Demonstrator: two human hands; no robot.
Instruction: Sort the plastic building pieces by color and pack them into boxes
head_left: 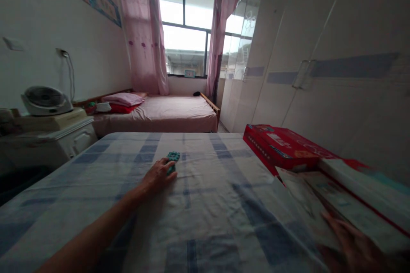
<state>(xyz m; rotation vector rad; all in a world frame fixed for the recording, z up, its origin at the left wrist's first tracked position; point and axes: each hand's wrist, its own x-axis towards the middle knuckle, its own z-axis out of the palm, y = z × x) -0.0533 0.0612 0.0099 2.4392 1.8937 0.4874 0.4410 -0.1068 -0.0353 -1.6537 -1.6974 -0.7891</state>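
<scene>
My left hand [162, 172] reaches out over the checked bed sheet [205, 204], its fingers curled round a small teal piece [171, 169]. Just beyond the fingertips lies a teal gear-shaped piece [174, 156] with a toothed rim. Whether the two pieces are joined is not clear. At the lower right, my right hand [355, 239] is smeared by motion beside an open box [361, 183] with printed sheets and clear plastic in it. What its fingers do cannot be made out.
A red printed box lid [285, 145] lies beyond the open box. White wardrobes [320, 30] line the right side. Farther off are a second bed with a pink sheet [173, 111] and a window [185, 30]. A fan [46, 100] stands on a cabinet at left.
</scene>
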